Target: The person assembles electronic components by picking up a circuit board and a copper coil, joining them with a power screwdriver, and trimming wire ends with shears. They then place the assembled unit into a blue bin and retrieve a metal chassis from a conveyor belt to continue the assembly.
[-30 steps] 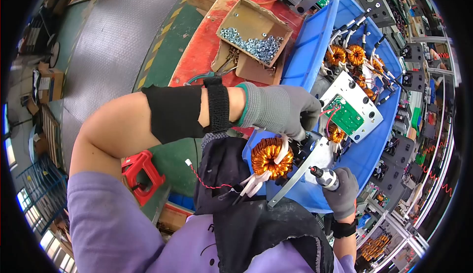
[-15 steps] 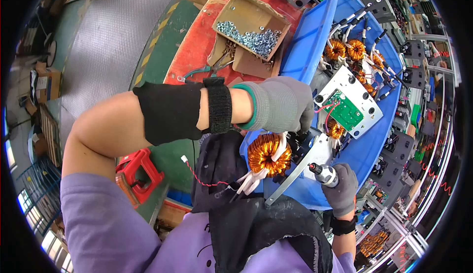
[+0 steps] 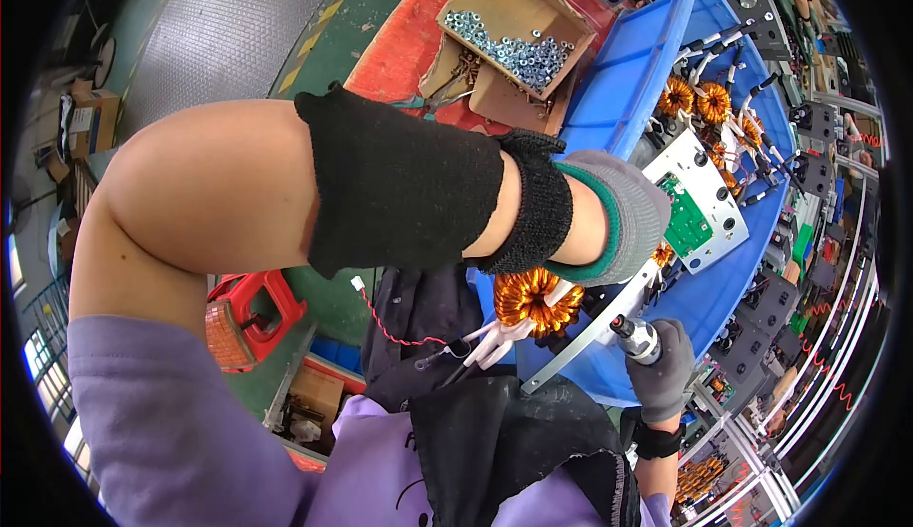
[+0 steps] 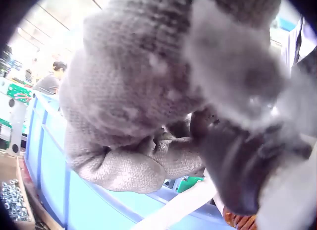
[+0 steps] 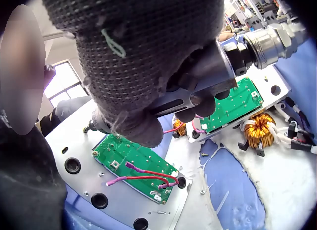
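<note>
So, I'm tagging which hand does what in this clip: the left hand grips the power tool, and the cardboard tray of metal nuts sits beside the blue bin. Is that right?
One slip: it is the right hand that grips the power tool, as the head view shows. The cardboard tray of metal nuts does sit beside the blue bin.

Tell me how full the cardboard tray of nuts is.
Partly full: silvery nuts lie heaped along one side of the cardboard tray, and bare cardboard shows across the rest.
</note>
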